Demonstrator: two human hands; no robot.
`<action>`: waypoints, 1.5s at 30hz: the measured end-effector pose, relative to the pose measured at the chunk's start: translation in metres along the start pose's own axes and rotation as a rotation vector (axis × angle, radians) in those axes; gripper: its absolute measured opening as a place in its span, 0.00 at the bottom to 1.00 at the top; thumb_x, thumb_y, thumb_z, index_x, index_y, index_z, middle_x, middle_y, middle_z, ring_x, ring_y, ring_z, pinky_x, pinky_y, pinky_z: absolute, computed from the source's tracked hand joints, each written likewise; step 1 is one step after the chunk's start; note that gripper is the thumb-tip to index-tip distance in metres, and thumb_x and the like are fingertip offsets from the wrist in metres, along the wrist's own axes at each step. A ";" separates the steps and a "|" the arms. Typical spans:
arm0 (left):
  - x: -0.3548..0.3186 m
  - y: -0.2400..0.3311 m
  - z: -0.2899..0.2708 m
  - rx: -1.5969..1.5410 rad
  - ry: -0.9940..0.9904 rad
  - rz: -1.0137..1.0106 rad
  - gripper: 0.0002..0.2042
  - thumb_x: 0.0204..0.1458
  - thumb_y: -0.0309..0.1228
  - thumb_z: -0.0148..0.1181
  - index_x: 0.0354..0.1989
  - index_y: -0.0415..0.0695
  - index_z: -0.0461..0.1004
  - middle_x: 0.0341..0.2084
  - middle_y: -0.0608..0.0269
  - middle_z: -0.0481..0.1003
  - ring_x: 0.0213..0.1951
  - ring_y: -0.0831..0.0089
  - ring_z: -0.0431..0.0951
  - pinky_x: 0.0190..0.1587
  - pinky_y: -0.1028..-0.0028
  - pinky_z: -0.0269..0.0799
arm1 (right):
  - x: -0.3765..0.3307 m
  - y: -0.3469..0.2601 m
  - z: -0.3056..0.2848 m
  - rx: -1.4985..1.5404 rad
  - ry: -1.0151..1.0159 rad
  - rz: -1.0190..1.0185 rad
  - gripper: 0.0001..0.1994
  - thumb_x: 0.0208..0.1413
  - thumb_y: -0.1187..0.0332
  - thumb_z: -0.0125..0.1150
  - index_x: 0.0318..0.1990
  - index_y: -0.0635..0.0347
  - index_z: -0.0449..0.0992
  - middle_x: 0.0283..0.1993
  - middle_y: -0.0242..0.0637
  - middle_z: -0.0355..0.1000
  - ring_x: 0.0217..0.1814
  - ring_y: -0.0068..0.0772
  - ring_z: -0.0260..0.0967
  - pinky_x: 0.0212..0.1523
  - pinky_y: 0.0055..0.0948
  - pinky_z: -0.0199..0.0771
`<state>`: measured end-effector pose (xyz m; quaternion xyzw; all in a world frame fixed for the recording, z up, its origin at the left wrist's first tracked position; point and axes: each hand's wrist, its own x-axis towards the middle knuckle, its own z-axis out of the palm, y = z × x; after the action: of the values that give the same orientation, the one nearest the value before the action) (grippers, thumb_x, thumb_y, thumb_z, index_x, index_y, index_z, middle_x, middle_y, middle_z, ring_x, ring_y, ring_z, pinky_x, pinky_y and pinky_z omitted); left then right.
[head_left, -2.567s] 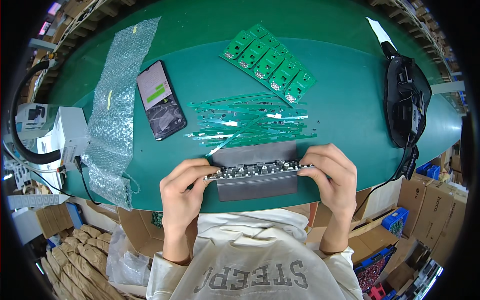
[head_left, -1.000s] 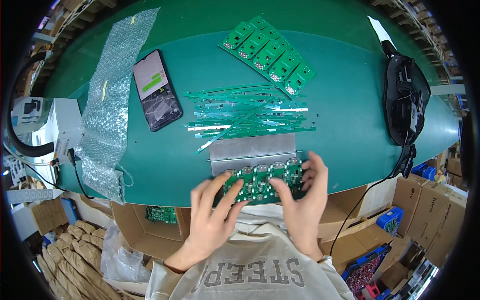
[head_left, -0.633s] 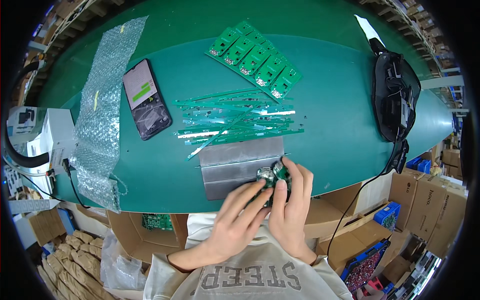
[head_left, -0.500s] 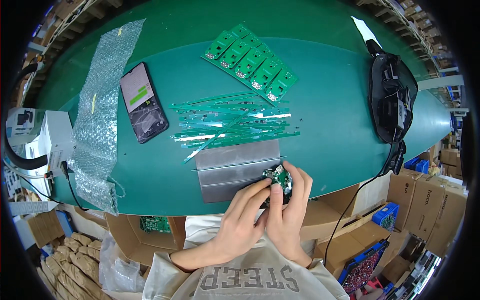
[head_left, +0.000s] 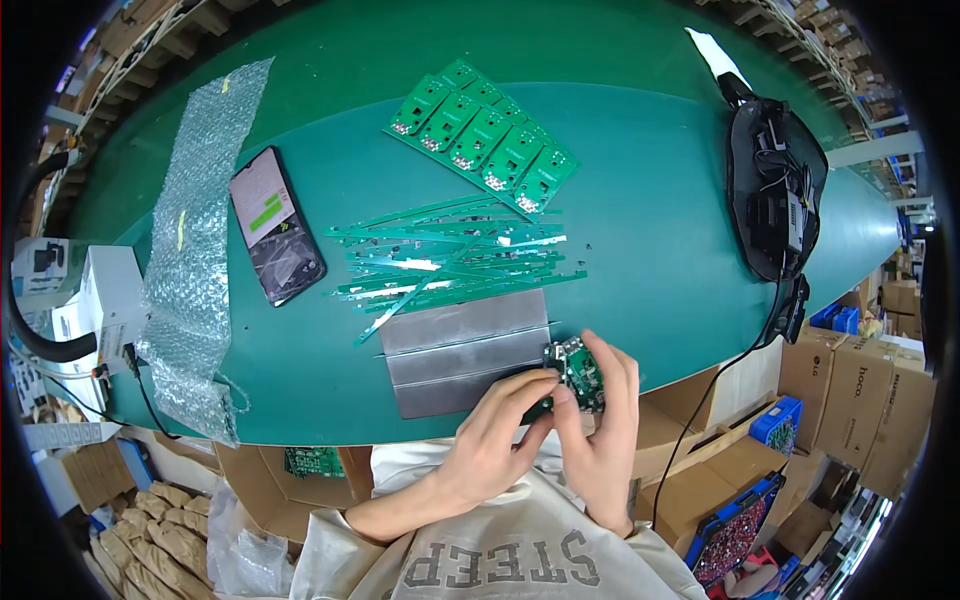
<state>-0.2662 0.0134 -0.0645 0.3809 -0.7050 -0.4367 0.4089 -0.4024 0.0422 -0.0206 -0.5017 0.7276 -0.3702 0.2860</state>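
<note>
- both hands, the left hand (head_left: 495, 440) and the right hand (head_left: 600, 435), pinched a small green circuit board (head_left: 574, 368) between their fingertips, low and right of centre in the frame.
- the step looked like snapping or separating the piece; the next move seemed to call for a firm, even bend.
- the board was studded with dark components and hung over the table (head_left: 650, 230) edge, just beside the grey metal plate (head_left: 462, 350).

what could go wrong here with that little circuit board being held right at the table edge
The small green circuit board is pinched between the left hand and right hand over the table's near edge; if the grip slips, it could drop toward the boxes below. The loose pile of thin green strips lies just beyond the grey metal plate, so a sweeping hand might scatter them toward the phone.
</note>
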 end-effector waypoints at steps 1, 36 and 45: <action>0.001 0.000 0.003 -0.024 -0.002 -0.004 0.26 0.49 0.14 0.72 0.58 0.36 0.74 0.54 0.49 0.77 0.52 0.51 0.82 0.52 0.62 0.82 | 0.000 0.003 -0.003 0.045 0.006 0.040 0.25 0.64 0.73 0.62 0.69 0.66 0.68 0.62 0.54 0.68 0.62 0.53 0.70 0.62 0.42 0.70; 0.079 -0.012 -0.071 0.697 0.201 0.097 0.07 0.58 0.16 0.65 0.43 0.36 0.83 0.40 0.53 0.83 0.45 0.59 0.81 0.53 0.64 0.74 | -0.193 0.519 0.019 -0.471 0.349 1.207 0.20 0.61 0.70 0.57 0.59 0.60 0.83 0.52 0.60 0.81 0.51 0.54 0.82 0.56 0.41 0.79; -0.006 0.005 -0.152 1.076 0.482 -0.228 0.12 0.59 0.23 0.66 0.52 0.41 0.82 0.51 0.55 0.79 0.57 0.53 0.73 0.64 0.57 0.67 | -0.046 0.130 -0.090 0.438 -0.344 0.206 0.07 0.64 0.77 0.57 0.43 0.68 0.82 0.36 0.44 0.81 0.35 0.34 0.78 0.39 0.31 0.76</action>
<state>-0.1268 -0.0260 -0.0183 0.6959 -0.6692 0.0392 0.2578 -0.5249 0.1372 -0.0751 -0.4069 0.6184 -0.3969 0.5427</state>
